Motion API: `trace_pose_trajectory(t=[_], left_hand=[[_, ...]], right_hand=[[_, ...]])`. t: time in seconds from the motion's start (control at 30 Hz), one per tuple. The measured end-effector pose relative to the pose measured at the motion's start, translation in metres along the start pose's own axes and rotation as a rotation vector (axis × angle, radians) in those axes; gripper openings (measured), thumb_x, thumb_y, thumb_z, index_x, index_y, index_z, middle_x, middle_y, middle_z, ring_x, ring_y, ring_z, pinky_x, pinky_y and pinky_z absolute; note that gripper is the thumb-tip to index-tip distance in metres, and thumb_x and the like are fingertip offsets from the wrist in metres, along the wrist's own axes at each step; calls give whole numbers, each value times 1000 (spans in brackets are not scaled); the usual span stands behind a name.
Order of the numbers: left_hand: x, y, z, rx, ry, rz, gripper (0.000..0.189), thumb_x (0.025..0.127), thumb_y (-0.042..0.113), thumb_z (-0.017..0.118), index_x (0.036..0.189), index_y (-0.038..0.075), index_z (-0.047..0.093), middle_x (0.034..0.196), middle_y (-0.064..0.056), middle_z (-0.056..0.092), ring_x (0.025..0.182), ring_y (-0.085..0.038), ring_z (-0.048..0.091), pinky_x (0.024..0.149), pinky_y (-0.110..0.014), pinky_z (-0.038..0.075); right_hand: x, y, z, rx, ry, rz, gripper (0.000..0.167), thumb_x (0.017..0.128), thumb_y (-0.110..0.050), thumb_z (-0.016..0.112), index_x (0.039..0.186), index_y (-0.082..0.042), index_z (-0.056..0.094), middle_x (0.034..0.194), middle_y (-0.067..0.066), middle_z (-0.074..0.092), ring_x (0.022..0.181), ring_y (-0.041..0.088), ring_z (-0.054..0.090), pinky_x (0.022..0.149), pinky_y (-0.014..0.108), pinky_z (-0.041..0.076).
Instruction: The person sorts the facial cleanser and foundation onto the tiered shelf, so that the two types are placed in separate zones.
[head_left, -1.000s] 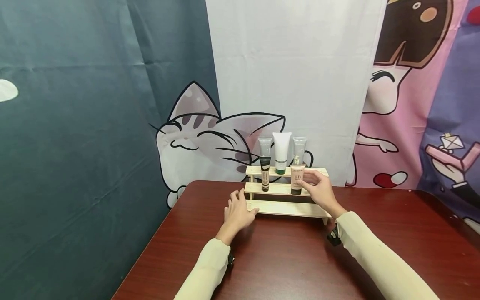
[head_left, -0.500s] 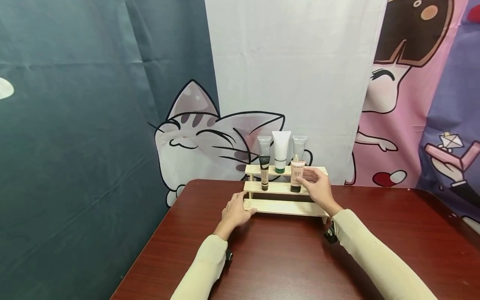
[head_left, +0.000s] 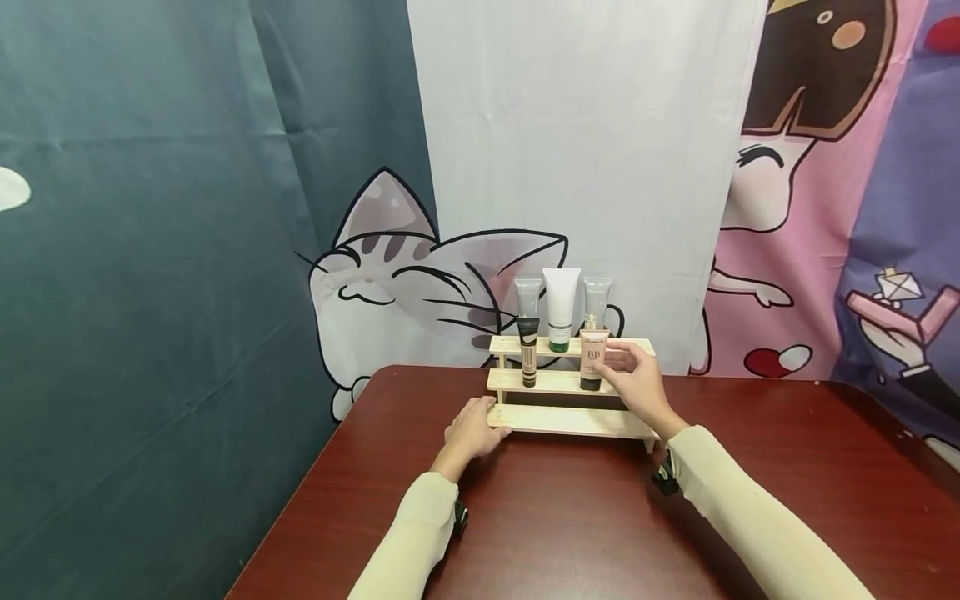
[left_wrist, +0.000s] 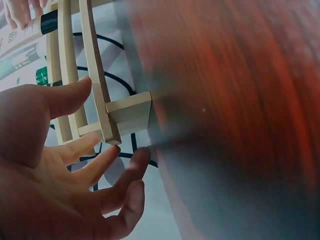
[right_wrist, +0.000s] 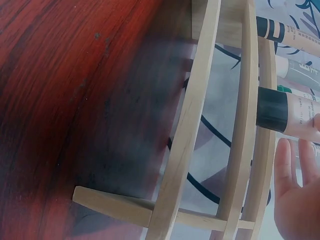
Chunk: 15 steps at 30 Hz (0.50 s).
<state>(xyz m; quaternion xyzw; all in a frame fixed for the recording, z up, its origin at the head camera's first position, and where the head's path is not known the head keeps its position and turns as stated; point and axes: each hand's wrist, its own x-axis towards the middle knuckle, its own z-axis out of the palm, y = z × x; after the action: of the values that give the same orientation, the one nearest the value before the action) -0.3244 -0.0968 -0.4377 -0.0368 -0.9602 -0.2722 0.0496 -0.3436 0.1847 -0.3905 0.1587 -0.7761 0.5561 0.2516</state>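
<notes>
A three-tier wooden display stand (head_left: 570, 421) stands at the far side of the table. My right hand (head_left: 636, 385) pinches the pink BB cream tube (head_left: 594, 357), which stands upright on its black cap at the middle shelf. To its left on that shelf is a slim concealer tube (head_left: 528, 354) with black ends. My left hand (head_left: 472, 429) is at the stand's left end, thumb and fingers spread around the end of the bottom shelf (left_wrist: 95, 60); firm contact cannot be told. On the top shelf stands a white tube (head_left: 561, 304) with a green cap, between two clear tubes.
The dark red table (head_left: 570, 517) extends in front of the stand and to both sides. Close behind it hangs a printed cloth backdrop (head_left: 637, 167) with cartoon figures. A stand leg (right_wrist: 112, 205) reaches the tabletop near my right wrist.
My left hand's fingers have come lower, beside the bottom shelf's end. The right hand keeps its pinch on the BB cream tube, which has barely shifted. The head view has tilted slightly.
</notes>
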Motion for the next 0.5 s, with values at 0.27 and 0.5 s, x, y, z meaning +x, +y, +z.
trace_pose_trajectory(t=[0.27,0.5], left_hand=[[2,-8,3,55,-20,-58,53,86,33,77,135,22,60,135,-1,56,111,-32,60,86,-55,45],[2,-2,-3,77,-30,-56,56,86,34,77,138,22,59,132,-5,57,114,-32,57,89,-55,44]], right_hand=[[5,31,5,-49,0,65,48,88,-16,78,128,1,58,114,24,69,96,31,68,72,16,50],[-1,30,-6,-90,21,81,54,87,-18,78,134,-2,55,119,22,67,97,29,68,70,15,49]])
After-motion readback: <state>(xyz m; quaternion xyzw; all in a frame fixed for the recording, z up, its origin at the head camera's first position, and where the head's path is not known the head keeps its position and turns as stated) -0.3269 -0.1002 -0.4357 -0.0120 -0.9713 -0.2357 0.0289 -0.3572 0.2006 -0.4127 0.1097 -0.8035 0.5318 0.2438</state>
